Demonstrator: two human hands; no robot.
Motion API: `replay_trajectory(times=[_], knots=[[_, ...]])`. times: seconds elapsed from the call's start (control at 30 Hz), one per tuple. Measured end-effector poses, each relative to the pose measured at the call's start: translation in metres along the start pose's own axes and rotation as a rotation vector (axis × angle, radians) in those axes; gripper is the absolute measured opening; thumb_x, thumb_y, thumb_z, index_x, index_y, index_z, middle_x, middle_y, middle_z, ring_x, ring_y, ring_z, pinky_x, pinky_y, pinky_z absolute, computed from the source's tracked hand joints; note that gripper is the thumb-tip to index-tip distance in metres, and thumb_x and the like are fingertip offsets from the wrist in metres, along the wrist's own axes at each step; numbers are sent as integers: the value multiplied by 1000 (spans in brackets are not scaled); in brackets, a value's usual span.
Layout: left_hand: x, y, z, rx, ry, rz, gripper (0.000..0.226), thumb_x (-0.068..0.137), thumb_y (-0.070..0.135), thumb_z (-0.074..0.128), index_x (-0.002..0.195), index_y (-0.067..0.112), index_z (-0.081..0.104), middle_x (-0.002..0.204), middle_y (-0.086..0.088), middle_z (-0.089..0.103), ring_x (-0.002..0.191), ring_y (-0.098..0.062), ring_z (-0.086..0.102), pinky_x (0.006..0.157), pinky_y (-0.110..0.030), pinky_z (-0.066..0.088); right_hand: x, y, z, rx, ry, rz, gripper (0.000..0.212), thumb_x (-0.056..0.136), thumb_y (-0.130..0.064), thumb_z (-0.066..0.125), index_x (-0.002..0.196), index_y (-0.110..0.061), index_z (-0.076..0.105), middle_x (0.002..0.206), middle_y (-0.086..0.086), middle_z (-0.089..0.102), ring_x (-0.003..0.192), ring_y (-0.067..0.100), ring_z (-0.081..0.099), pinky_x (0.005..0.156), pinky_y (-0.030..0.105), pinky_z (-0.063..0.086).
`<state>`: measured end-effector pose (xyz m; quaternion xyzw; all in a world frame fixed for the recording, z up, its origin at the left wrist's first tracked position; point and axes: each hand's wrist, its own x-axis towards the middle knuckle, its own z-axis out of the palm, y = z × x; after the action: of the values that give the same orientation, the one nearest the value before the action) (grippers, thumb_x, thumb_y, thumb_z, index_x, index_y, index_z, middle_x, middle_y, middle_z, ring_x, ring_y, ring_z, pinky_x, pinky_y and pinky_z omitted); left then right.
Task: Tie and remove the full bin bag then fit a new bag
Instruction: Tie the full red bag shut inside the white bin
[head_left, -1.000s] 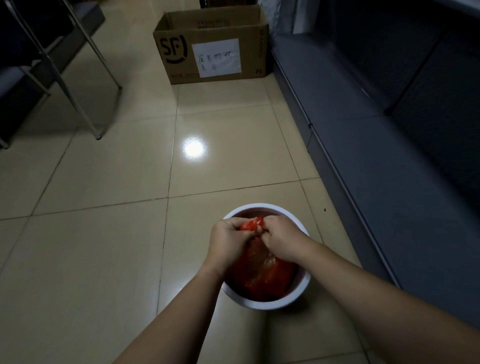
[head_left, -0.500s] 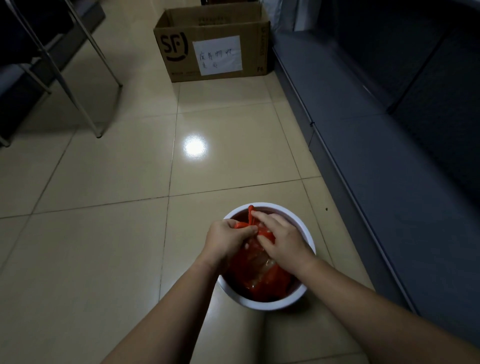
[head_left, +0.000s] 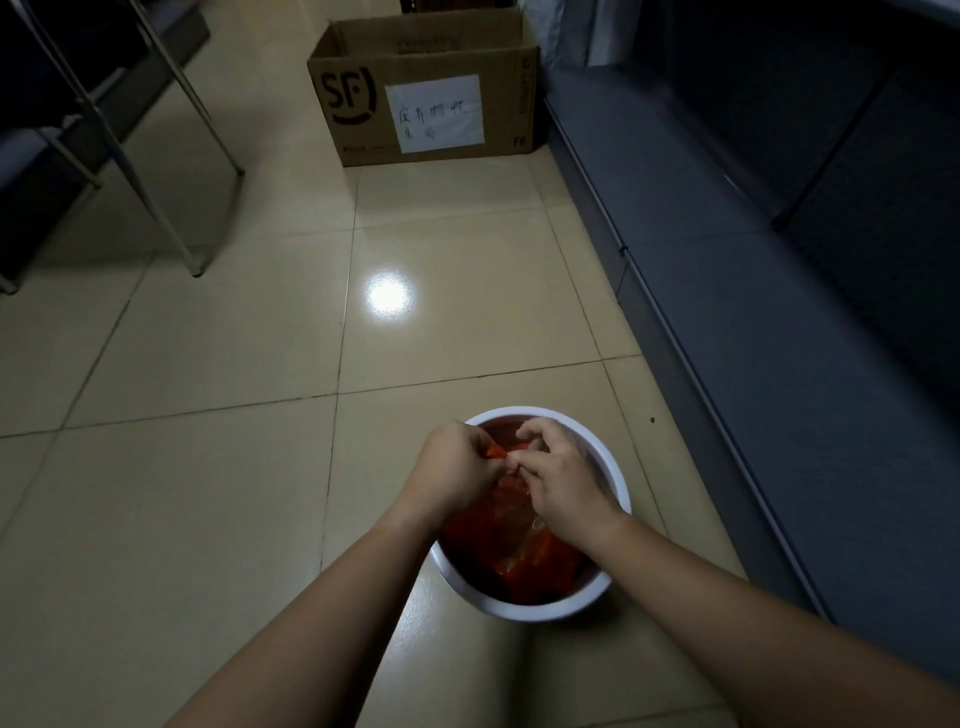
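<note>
From the head camera, a white bin (head_left: 621, 483) stood on the tiled floor (head_left: 208, 364), low and right of centre, close beside a dark grey cabinet (head_left: 779, 312) that ran along the right. Inside the bin sat a red bag (head_left: 524, 561), full and crumpled, with its gathered top drawn up toward the far half of the opening. Both bare forearms reached in from the bottom edge and met over the bin. The left hand (head_left: 457, 467) was curled into a loose fist above the bin's left rim, its fingers closed on a small fold of the bag's top that showed as a bright red scrap just at its fingertips. The right hand (head_left: 563, 480) lay over the middle of the bin, knuckles up, its thumb and fingers bent and pinching the bag's top just right of that scrap. The two hands touched at the fingertips, with the bag's neck between them and the bulk of the bag lying below and nearer the camera, under the right wrist. Whether a knot was formed could not be told, since the fingers hid it. Farther off on the floor stood an open cardboard box (head_left: 431, 98) with a white paper label (head_left: 435, 113) on its front, and a bright light glare (head_left: 390, 295) lay on a tile between box and bin. Thin metal legs (head_left: 171, 218) slanted down at the upper left.
</note>
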<state>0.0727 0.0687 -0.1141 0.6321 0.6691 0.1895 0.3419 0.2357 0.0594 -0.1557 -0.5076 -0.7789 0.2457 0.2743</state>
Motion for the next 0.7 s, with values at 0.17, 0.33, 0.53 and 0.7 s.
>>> replay_trajectory(times=[0.17,0.33,0.53,0.7], knots=[[-6,-2,10,-12,76,55,6,84,20,77,84,16,82,76,-2,78,72,-13,70,64,-23,48,4,-5,-11,211,-121,226,31,95,-7,56,118,-20,71,110,-2,74,100,7,64,88,10,44],[-5,-7,13,-77,-4,26,14,87,20,72,74,22,73,58,15,65,54,8,58,55,-10,38,12,-4,-16,325,-254,437,21,96,-15,57,111,-29,51,83,-6,65,74,-2,62,61,12,42],[-3,-13,13,-219,-216,-137,24,99,27,55,81,18,67,73,2,70,67,-14,63,68,-31,51,8,-4,-21,352,-236,361,32,91,-13,65,115,-30,54,97,-7,72,87,7,69,81,30,56],[-7,-11,15,-617,-266,-338,34,104,20,50,75,11,65,66,-11,64,52,-18,61,52,-26,53,-20,0,-21,117,-94,35,54,76,-13,70,126,-29,60,123,-9,45,118,-8,43,104,10,31]])
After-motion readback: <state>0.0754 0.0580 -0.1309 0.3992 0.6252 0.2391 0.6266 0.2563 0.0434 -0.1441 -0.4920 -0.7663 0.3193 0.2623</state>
